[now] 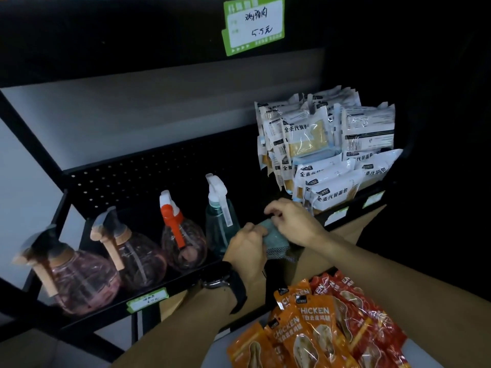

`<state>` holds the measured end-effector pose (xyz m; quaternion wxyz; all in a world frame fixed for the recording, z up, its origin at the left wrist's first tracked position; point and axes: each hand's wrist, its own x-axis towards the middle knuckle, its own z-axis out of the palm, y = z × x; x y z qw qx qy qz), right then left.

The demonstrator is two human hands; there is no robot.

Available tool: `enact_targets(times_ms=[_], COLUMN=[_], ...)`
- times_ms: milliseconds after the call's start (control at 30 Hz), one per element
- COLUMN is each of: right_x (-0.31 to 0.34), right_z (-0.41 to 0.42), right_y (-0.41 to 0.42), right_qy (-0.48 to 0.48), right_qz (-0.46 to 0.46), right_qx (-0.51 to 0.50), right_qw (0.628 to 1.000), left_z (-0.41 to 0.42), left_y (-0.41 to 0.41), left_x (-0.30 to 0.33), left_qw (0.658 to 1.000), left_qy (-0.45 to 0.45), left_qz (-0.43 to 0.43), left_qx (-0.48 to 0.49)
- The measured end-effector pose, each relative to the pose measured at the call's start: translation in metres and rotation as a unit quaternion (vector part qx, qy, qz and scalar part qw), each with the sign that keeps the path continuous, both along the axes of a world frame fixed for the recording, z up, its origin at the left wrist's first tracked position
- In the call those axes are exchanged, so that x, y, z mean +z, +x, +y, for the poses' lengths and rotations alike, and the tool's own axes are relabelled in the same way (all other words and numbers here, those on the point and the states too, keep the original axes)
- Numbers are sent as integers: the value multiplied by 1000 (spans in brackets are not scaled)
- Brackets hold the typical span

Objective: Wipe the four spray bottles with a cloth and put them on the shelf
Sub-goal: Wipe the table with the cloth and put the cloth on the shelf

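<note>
We are looking down at a black shelf (111, 179) whose tray is carrying all four spray bottles in a row, standing upright with their triggers facing us, presumably so they show tidily: at the lower left of the frame the first pink bottle (82, 282) with a tan trigger, next to it the second pink bottle (138, 258), then the smaller bottle with the red-and-white nozzle (183, 243), and toward the centre the tall teal bottle (219, 221). Just right of that bottle we are holding the grey-green cloth (276, 239) between both hands: our left hand (247, 248), a dark watch on its wrist, is gripping one end, while our right hand (289, 221) is pinching the top, likely folding or bunching it now that wiping looks finished. Farther right, white packets (326, 144) are leaning stacked on the shelf, and orange chicken packets (318, 328) are lying at the lower right
</note>
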<state>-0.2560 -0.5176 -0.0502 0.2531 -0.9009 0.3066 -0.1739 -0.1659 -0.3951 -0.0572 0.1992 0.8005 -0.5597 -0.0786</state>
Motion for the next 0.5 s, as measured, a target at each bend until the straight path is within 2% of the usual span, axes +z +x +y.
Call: enact_targets(times_ms=[167, 400, 500], right_x=[-1, 4, 11], right_z=[11, 21, 22], right_y=[-18, -13, -14], right_qy=[-44, -53, -26], right_qz=[63, 104, 123], right_qx=[98, 90, 82], right_qw=[992, 989, 989], left_z=[1, 0, 3], left_y=[2, 2, 0], left_x=[-2, 5, 6], left_qw=[1000, 999, 999], left_qy=[0, 24, 29], left_qz=[-13, -23, -20], left_qx=[-1, -4, 0])
